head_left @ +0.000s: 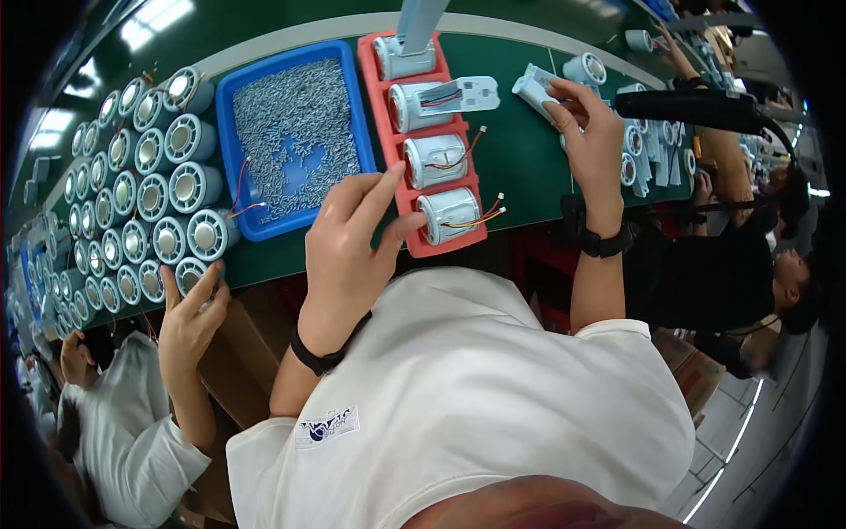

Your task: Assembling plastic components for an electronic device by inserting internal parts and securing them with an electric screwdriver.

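A coral-red tray (370,70) stands before me with several white cylindrical motor housings in a row. Thin coloured wires stick out of the two nearest, such as the front housing (449,214). Into the second from the far end a flat white plastic bracket (476,94) is fitted, and another white part rises from the farthest. My left hand (348,242) is beside the tray's near left edge, fingers apart, index fingertip and thumb at the rim, holding nothing. Off to the tray's right, my right hand (589,123) pinches a white plastic bracket (533,90) above the green table.
Left of the tray, a blue bin (231,132) holds many small screws (295,106). Rows of white round motors (154,194) fill the far left, where another person's hand (189,322) touches one. More white parts (648,145) lie at right, near a black arm-like bar (692,108) and other people.
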